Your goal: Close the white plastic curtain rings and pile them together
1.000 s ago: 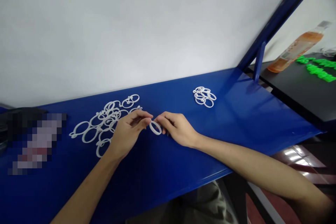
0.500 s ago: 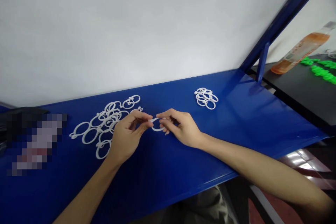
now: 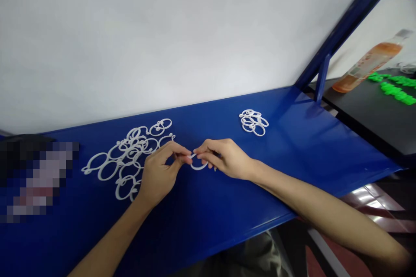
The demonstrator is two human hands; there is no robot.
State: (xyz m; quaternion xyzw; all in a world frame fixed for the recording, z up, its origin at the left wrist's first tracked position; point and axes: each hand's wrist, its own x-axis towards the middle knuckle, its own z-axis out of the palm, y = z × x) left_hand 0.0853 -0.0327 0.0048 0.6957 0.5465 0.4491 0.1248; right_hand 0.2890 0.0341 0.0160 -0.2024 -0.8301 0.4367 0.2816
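Observation:
Between both hands is a white plastic ring (image 3: pixel 199 168), held just above the blue table (image 3: pixel 208 212). My left hand (image 3: pixel 164 169) pinches the ring's left side between thumb and forefinger. Thumb and fingers of my right hand (image 3: pixel 227 158) close on its upper right part; the fingertips hide some of the ring. A loose spread of similar white rings (image 3: pixel 108 169) with small loops lies to the left, partly behind my left hand. Farther back on the right sits a smaller cluster of white rings (image 3: pixel 253 122).
A white wall (image 3: pixel 162 39) rises behind the table. At right stands a blue metal frame (image 3: pixel 322 78); beyond it, a dark table (image 3: pixel 367 112) carries a bottle of orange liquid (image 3: pixel 367 65) and green pieces (image 3: pixel 396 93). A black item (image 3: pixel 22 156) lies at far left.
Both hands and the ring have shifted slightly down and to the right in view. The grip on the ring stays, with the fingertips drawn a little closer together.

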